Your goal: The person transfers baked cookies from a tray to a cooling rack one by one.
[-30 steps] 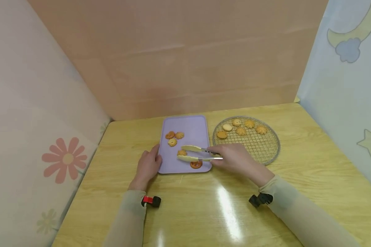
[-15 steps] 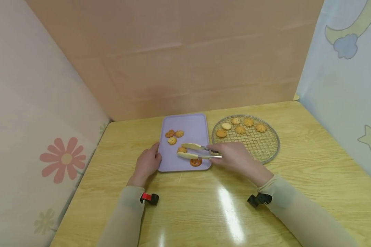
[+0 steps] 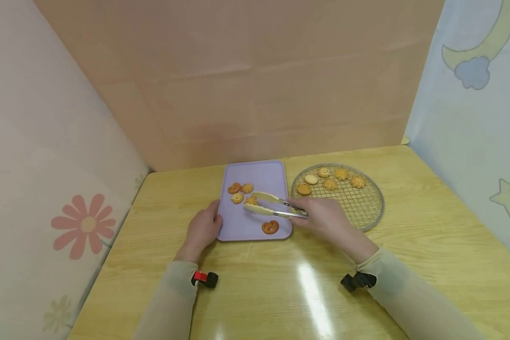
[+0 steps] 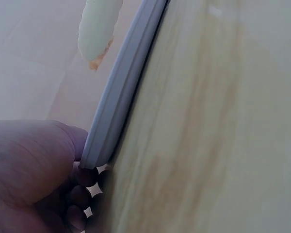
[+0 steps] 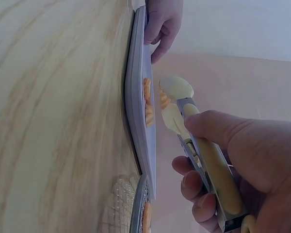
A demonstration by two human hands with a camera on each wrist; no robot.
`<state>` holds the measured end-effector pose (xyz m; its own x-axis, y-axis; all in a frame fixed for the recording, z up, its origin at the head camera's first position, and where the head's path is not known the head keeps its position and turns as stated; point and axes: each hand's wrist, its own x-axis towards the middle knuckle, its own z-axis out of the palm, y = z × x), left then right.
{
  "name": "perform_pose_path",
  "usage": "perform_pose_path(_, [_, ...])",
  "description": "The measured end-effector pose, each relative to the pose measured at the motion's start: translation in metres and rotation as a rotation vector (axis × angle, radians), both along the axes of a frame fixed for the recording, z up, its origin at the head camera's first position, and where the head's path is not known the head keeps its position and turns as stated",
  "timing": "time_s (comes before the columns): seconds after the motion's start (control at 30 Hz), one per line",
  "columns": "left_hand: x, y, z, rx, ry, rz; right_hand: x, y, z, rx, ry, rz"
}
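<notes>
The right hand [image 3: 323,217] grips the tongs [image 3: 260,209], fingers curled; they point left, a cookie [image 3: 251,201] between their tips, just above the purple tray [image 3: 255,174]. The left hand [image 3: 201,229] pinches the tray's left edge. A round rack [image 3: 361,205] lies right on the wooden table [image 3: 259,283].

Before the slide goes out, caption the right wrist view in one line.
The right hand holds tongs that pinch a cookie above a purple tray that the left hand holds.
</notes>
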<state>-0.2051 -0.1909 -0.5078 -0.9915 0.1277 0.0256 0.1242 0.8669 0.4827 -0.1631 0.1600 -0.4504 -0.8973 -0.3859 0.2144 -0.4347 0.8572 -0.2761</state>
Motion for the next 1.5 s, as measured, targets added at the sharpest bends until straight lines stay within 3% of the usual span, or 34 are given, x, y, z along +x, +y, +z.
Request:
perform_pose_path(0.27, [-0.001, 0.000, -0.004, 0.011, 0.038, 0.009, 0.002, 0.006, 0.008, 0.005, 0.048, -0.025])
perform_pose_path(0.57, [0.002, -0.001, -0.004, 0.005, 0.010, 0.017, 0.010, 0.027, 0.020, 0.003, 0.072, -0.072])
perform_pose_path(0.77, [-0.001, -0.005, -0.003, -0.014, 0.048, 0.019, 0.010, 0.042, 0.027, 0.011, 0.098, -0.096])
perform_pose_path(1.03, [0.001, -0.004, -0.003, 0.010, 0.032, 0.033, 0.017, 0.068, 0.032, 0.022, 0.045, -0.155])
perform_pose_path(1.3, [0.001, -0.004, -0.004, 0.014, 0.085, 0.022, 0.024, 0.097, 0.034, 0.018, 0.020, -0.206])
perform_pose_path(1.5, [0.000, -0.004, -0.005, 0.010, 0.053, 0.025, 0.030, 0.115, 0.032, 0.015, -0.011, -0.236])
